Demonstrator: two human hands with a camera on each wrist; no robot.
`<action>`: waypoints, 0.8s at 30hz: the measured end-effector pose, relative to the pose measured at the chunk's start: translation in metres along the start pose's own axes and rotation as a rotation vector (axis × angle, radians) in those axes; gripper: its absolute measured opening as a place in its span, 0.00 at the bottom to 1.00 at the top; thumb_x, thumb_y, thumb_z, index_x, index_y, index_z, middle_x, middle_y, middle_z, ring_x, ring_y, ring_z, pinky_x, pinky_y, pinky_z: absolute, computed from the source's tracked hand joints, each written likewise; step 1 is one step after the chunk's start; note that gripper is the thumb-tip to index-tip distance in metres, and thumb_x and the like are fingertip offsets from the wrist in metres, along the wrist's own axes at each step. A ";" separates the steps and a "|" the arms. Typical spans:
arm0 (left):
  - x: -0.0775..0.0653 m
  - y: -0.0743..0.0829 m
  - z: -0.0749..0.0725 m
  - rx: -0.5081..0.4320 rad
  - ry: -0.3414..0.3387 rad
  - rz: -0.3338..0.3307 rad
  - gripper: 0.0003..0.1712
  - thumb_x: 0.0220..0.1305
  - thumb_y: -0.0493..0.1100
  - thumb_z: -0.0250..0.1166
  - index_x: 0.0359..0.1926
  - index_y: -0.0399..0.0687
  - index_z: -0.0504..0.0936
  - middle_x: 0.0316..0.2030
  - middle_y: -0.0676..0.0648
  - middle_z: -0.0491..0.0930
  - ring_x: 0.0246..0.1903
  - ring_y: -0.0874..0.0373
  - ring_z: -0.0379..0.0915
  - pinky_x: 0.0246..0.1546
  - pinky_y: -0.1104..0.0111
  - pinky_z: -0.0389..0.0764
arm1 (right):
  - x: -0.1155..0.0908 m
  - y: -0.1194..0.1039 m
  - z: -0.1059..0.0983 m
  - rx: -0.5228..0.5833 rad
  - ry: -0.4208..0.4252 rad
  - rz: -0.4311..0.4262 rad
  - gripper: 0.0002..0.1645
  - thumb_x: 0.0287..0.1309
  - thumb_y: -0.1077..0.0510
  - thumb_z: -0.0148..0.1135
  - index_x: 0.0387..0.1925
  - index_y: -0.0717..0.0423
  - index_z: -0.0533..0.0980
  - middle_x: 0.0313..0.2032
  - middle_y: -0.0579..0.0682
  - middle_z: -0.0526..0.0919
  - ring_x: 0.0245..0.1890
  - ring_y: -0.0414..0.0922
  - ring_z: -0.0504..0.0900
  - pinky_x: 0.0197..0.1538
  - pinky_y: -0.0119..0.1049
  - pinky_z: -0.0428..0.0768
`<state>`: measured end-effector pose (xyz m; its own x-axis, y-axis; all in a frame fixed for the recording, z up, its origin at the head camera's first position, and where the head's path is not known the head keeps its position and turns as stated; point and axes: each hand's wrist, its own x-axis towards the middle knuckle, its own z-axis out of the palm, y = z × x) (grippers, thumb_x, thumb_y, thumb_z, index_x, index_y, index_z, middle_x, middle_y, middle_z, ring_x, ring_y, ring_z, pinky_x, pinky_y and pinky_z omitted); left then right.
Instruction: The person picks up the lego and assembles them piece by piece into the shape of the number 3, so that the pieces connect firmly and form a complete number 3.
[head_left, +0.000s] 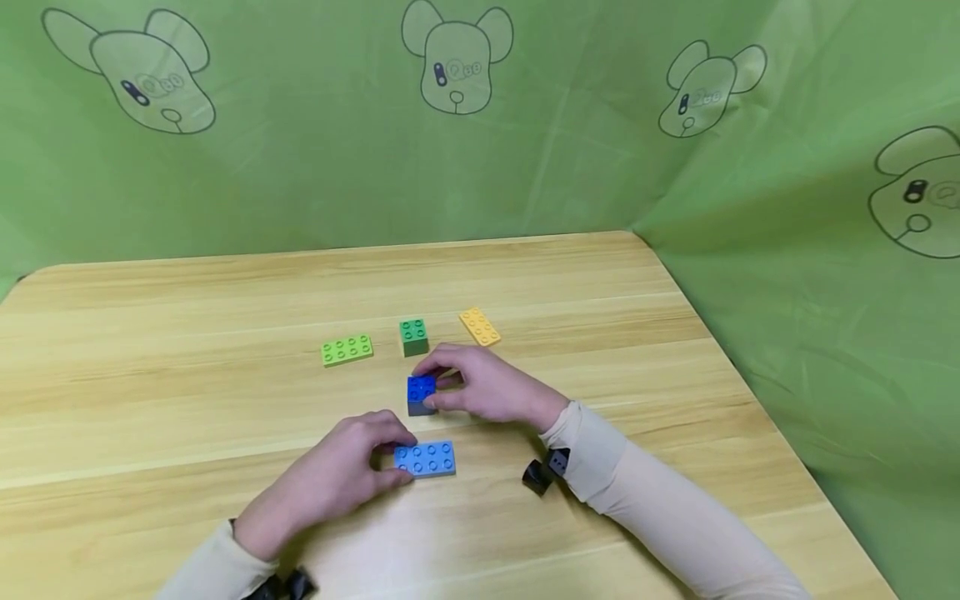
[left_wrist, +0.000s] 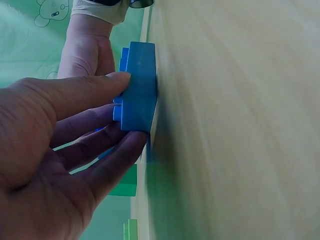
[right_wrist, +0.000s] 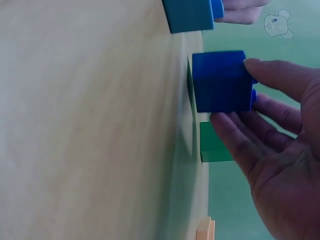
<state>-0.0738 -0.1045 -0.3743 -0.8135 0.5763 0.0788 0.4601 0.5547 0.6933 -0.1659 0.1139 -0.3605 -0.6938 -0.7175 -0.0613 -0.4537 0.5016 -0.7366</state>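
Note:
My left hand (head_left: 341,467) grips the left end of a light blue toy building brick (head_left: 433,460), with two rows of studs facing up. In the left wrist view the thumb lies on the stud side of this light blue brick (left_wrist: 139,87) and the fingers on its other side. Just beyond it, my right hand (head_left: 487,385) pinches a small square dark blue brick (head_left: 417,390) from the right. Thumb and fingers hold the dark blue brick (right_wrist: 222,82) at its stud end in the right wrist view, close to the table.
Behind the hands lie a green square brick (head_left: 414,337), a flat lime green plate (head_left: 347,350) to its left and a flat yellow-orange plate (head_left: 480,326) to its right. The wooden table (head_left: 187,358) meets a green printed curtain (head_left: 315,167) at the back and right.

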 end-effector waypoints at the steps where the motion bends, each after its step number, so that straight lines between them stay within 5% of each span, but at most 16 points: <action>1: 0.000 0.000 0.000 0.000 0.000 0.000 0.17 0.55 0.38 0.75 0.46 0.41 0.85 0.41 0.55 0.81 0.39 0.62 0.75 0.45 0.62 0.80 | 0.000 0.000 -0.001 -0.004 -0.001 -0.006 0.20 0.61 0.58 0.68 0.55 0.52 0.78 0.49 0.41 0.79 0.48 0.37 0.77 0.52 0.32 0.78; 13: 0.001 -0.001 0.002 -0.021 -0.022 -0.021 0.16 0.55 0.40 0.75 0.46 0.42 0.85 0.41 0.56 0.81 0.40 0.62 0.75 0.46 0.63 0.80 | -0.007 -0.001 -0.007 -0.032 0.009 -0.050 0.21 0.61 0.57 0.69 0.55 0.52 0.78 0.50 0.40 0.79 0.49 0.36 0.77 0.54 0.33 0.77; 24: 0.003 -0.002 0.000 -0.004 -0.016 -0.001 0.17 0.56 0.40 0.75 0.46 0.42 0.85 0.40 0.56 0.80 0.39 0.62 0.75 0.45 0.63 0.80 | -0.017 -0.006 -0.018 0.092 0.009 -0.110 0.19 0.60 0.62 0.68 0.54 0.54 0.78 0.50 0.42 0.79 0.50 0.38 0.78 0.56 0.34 0.78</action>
<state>-0.0769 -0.1041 -0.3749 -0.8082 0.5850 0.0670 0.4577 0.5526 0.6965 -0.1615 0.1319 -0.3434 -0.6478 -0.7613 0.0287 -0.4745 0.3738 -0.7969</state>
